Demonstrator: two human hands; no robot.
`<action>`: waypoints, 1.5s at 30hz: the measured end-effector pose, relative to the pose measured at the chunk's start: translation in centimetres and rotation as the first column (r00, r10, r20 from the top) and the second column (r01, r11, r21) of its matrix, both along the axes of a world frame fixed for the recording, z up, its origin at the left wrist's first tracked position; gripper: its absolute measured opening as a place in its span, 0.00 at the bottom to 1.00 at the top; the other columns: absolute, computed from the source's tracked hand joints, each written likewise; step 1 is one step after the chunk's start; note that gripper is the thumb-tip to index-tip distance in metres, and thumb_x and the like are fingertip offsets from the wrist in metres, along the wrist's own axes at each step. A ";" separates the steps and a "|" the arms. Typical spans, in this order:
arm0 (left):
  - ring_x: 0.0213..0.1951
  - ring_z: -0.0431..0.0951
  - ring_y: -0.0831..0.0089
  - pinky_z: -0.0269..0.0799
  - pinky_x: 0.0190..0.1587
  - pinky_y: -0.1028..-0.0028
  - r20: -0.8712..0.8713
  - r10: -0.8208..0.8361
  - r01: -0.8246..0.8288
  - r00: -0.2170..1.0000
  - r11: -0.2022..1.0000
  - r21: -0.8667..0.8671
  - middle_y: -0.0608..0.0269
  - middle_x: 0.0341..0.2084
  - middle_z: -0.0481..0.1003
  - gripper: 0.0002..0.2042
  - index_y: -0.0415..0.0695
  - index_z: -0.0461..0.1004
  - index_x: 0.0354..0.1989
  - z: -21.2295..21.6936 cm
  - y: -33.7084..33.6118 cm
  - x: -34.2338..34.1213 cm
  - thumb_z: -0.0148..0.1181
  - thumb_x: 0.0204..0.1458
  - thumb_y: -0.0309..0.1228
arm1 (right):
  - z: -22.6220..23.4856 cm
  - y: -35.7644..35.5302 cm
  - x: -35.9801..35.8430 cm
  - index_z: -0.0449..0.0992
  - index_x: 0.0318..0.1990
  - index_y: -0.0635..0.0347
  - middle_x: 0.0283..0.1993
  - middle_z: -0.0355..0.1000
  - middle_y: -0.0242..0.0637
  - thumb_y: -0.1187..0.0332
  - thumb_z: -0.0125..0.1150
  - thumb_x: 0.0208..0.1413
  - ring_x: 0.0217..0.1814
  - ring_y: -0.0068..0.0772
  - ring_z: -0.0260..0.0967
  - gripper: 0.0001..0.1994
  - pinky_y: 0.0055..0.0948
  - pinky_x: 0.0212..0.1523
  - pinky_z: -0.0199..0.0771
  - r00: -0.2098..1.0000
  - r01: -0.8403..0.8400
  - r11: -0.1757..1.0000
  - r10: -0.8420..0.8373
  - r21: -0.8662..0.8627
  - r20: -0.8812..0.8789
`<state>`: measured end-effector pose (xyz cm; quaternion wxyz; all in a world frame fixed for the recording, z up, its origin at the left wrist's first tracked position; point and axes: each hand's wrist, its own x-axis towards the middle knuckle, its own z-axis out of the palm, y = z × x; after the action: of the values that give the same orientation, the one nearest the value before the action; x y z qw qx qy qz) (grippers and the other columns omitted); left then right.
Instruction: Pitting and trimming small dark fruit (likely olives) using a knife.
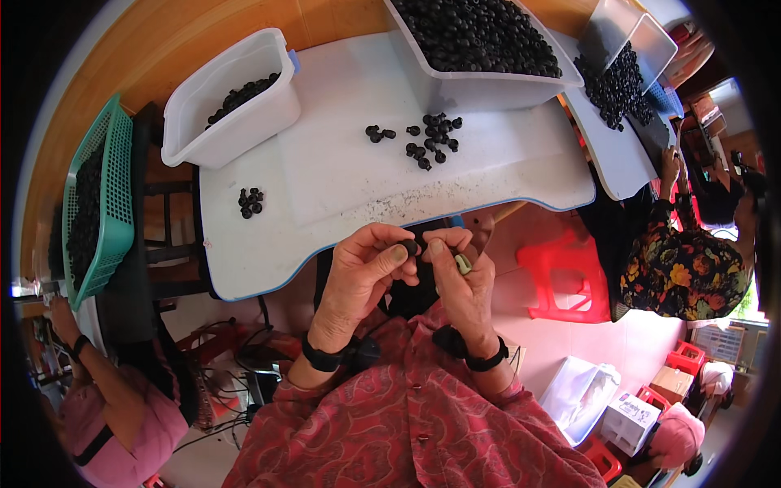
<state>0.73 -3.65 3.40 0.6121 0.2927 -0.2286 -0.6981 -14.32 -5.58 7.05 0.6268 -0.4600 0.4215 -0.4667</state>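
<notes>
Just in front of the table's near edge, my left hand (364,272) pinches a small round black part (409,246) between thumb and fingers. My right hand (465,276) is closed close beside it, its fingertips near the part. A pale green piece (463,263), perhaps the handle of a small tool, sticks out between the right thumb and fingers; the rest of it is hidden. Beyond my hands, a loose group of similar black parts (439,134) lies on the white table (333,183), with a smaller cluster (250,203) to the left.
A large bin (508,88) heaped with black parts stands at the back; a white tub (244,138) holding fewer is at left. Farther left is a green basket (114,220). Co-workers sit on both sides, one in a flowered shirt (679,268). A red stool (561,272) stands at right.
</notes>
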 end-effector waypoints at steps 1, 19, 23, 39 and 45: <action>0.30 0.78 0.73 0.80 0.34 0.72 -0.038 -0.008 0.008 0.999 1.000 0.006 0.57 0.32 0.76 0.09 0.35 0.72 0.44 0.0 0.0 -0.1 0.56 0.55 0.22 | -0.7 -0.1 0.0 0.71 0.39 0.65 0.30 0.70 0.33 0.76 0.51 0.60 0.28 0.21 0.68 0.03 0.22 0.27 0.71 1.000 0.005 1.000 -0.005 0.001 -0.001; 0.30 0.79 0.71 0.80 0.36 0.72 -0.091 -0.007 0.002 0.996 0.998 -0.060 0.56 0.32 0.76 0.10 0.35 0.69 0.44 0.1 0.8 -0.6 0.57 0.54 0.24 | -1.0 0.1 0.4 0.72 0.48 0.57 0.37 0.67 0.38 0.77 0.64 0.39 0.31 0.44 0.72 0.23 0.37 0.27 0.74 0.650 -0.282 0.808 -0.235 -0.517 -0.722; 0.30 0.79 0.71 0.80 0.35 0.72 -0.062 -0.009 0.004 0.998 0.997 -0.076 0.56 0.32 0.76 0.10 0.35 0.69 0.43 0.0 0.8 -0.6 0.58 0.54 0.24 | -1.1 0.0 0.4 0.72 0.48 0.57 0.37 0.66 0.38 0.77 0.64 0.39 0.31 0.43 0.72 0.23 0.36 0.27 0.73 0.642 -0.284 0.807 -0.241 -0.518 -0.727; 0.26 0.77 0.71 0.77 0.29 0.73 0.064 0.095 -0.086 0.993 0.987 -0.138 0.54 0.30 0.75 0.07 0.34 0.69 0.39 0.9 1.2 -0.8 0.58 0.54 0.21 | -1.8 -0.4 0.1 0.72 0.46 0.60 0.36 0.64 0.40 0.72 0.66 0.39 0.27 0.43 0.71 0.22 0.36 0.23 0.72 0.629 -0.321 0.768 -0.264 -0.554 -0.731; 0.24 0.76 0.72 0.76 0.27 0.73 0.093 0.068 -0.050 0.993 0.982 -0.181 0.53 0.30 0.73 0.05 0.33 0.69 0.38 1.4 1.5 -0.7 0.56 0.54 0.18 | -4.5 -1.4 -0.8 0.72 0.43 0.59 0.36 0.65 0.42 0.77 0.57 0.49 0.30 0.51 0.69 0.12 0.44 0.27 0.69 0.567 -0.162 0.849 -0.338 -0.503 -0.751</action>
<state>0.05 -2.19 4.79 0.6443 0.2775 -0.3111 -0.6412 -15.07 -6.99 2.55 0.1851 -0.7507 0.5431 -0.3273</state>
